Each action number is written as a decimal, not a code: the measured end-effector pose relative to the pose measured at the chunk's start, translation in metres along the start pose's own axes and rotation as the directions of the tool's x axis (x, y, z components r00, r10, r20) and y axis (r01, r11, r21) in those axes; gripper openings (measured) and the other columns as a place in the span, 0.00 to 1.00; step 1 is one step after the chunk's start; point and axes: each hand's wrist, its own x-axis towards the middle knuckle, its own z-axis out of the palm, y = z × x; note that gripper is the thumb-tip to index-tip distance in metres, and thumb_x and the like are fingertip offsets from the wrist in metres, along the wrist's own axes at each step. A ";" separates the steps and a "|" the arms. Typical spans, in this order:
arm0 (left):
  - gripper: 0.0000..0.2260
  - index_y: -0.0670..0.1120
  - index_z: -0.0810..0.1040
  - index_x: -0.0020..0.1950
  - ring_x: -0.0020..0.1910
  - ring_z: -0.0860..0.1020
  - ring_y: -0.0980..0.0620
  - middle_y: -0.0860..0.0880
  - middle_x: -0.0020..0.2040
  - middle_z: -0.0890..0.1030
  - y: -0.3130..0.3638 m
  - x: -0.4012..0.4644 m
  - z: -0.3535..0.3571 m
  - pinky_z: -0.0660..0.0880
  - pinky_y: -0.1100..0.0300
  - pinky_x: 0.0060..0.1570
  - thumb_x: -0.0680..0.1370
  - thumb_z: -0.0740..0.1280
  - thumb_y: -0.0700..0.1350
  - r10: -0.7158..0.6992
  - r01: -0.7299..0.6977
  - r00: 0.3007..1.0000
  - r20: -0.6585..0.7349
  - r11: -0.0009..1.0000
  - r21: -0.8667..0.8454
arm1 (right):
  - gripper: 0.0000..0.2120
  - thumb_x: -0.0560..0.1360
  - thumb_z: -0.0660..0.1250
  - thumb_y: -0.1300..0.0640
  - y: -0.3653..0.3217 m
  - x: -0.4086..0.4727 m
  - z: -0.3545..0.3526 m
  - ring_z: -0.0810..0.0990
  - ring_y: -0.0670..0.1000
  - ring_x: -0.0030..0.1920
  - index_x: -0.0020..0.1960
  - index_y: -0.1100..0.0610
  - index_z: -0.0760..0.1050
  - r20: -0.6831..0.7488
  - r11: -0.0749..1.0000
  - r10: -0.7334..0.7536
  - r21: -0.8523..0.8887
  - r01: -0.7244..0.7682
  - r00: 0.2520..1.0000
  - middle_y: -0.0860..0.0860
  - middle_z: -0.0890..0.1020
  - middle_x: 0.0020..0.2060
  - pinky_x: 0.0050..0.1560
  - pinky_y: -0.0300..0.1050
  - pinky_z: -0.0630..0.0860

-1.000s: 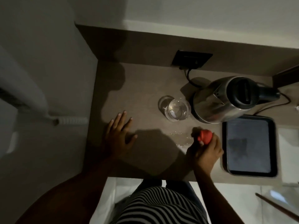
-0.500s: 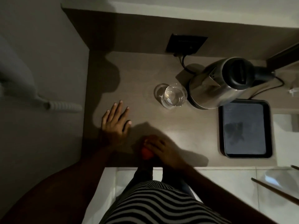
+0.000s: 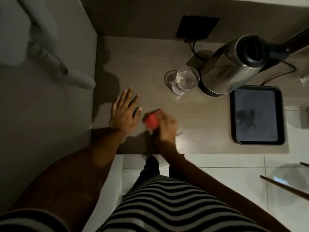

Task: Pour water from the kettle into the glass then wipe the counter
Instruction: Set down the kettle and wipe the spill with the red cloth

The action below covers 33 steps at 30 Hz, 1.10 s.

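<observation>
A clear glass [image 3: 185,81] holding water stands on the brown counter [image 3: 142,64], just left of the steel kettle [image 3: 232,71] with its black lid and handle. My right hand [image 3: 165,128] is closed on a small red cloth [image 3: 151,122] and presses it on the counter's front middle; it is blurred by motion. My left hand [image 3: 124,112] lies flat on the counter with fingers spread, right beside the cloth. A wet sheen shows on the counter to the right of my right hand.
A black tray [image 3: 258,114] lies at the counter's right end. The kettle's cord runs to a black wall socket [image 3: 198,28] behind. A white wall-hung hair dryer with coiled cord [image 3: 73,76] is at left. Tiled floor lies below the counter's front edge.
My right hand has swept the red cloth from near the tray leftward across the counter's front to beside my left hand. The left hand stayed flat in place.
</observation>
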 end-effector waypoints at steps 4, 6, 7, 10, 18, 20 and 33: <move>0.25 0.48 0.67 0.77 0.81 0.57 0.46 0.46 0.81 0.60 -0.003 -0.001 0.000 0.53 0.48 0.78 0.83 0.53 0.57 0.025 -0.025 1.000 0.011 0.998 -0.049 | 0.26 0.71 0.68 0.60 0.030 -0.025 -0.015 0.77 0.63 0.63 0.69 0.58 0.74 0.344 0.782 -0.572 -0.045 0.622 0.745 0.58 0.80 0.66 0.62 0.56 0.73; 0.26 0.47 0.66 0.77 0.80 0.57 0.44 0.45 0.81 0.60 -0.005 -0.001 0.000 0.54 0.47 0.78 0.82 0.54 0.58 0.038 -0.036 0.999 0.017 0.997 -0.062 | 0.20 0.73 0.66 0.65 0.051 0.000 -0.045 0.79 0.62 0.62 0.64 0.61 0.78 0.316 0.764 -0.599 -0.052 0.643 0.736 0.61 0.82 0.62 0.64 0.58 0.72; 0.27 0.46 0.66 0.77 0.80 0.57 0.44 0.44 0.81 0.60 -0.007 -0.001 0.000 0.54 0.47 0.78 0.82 0.54 0.59 0.053 -0.051 0.998 0.026 0.997 -0.064 | 0.18 0.72 0.65 0.71 0.064 0.013 -0.062 0.81 0.62 0.60 0.60 0.62 0.80 0.221 0.809 -0.569 -0.019 0.587 0.792 0.61 0.83 0.59 0.61 0.60 0.74; 0.29 0.46 0.62 0.79 0.81 0.54 0.45 0.45 0.82 0.57 -0.016 -0.002 0.001 0.51 0.49 0.79 0.82 0.53 0.60 0.123 -0.122 0.991 0.058 0.992 -0.019 | 0.15 0.75 0.62 0.69 0.102 0.037 -0.104 0.81 0.61 0.57 0.59 0.60 0.80 -0.187 0.975 -0.217 0.011 0.223 0.958 0.59 0.82 0.57 0.57 0.63 0.77; 0.28 0.49 0.58 0.80 0.81 0.52 0.47 0.47 0.82 0.54 -0.017 -0.002 0.002 0.52 0.48 0.78 0.82 0.50 0.60 0.131 -0.135 0.990 0.057 0.988 0.075 | 0.20 0.72 0.65 0.64 0.012 -0.030 -0.011 0.78 0.66 0.59 0.64 0.64 0.76 -0.103 0.992 0.124 0.043 -0.120 0.987 0.66 0.79 0.60 0.63 0.57 0.72; 0.28 0.49 0.59 0.80 0.81 0.53 0.47 0.47 0.82 0.55 -0.018 -0.003 0.001 0.51 0.48 0.78 0.82 0.49 0.60 0.125 -0.128 0.990 0.067 0.990 0.054 | 0.22 0.68 0.73 0.69 -0.007 -0.061 0.012 0.81 0.67 0.54 0.61 0.64 0.79 0.071 0.979 -0.201 0.053 0.198 0.977 0.64 0.83 0.58 0.57 0.59 0.78; 0.27 0.48 0.64 0.78 0.80 0.59 0.45 0.46 0.81 0.61 -0.013 0.006 0.002 0.59 0.47 0.77 0.83 0.50 0.59 0.171 -0.168 0.984 -0.039 0.982 0.083 | 0.26 0.72 0.65 0.65 0.074 0.056 -0.085 0.71 0.67 0.62 0.71 0.64 0.69 -0.428 0.965 0.191 -0.083 -0.248 0.884 0.63 0.73 0.69 0.64 0.57 0.68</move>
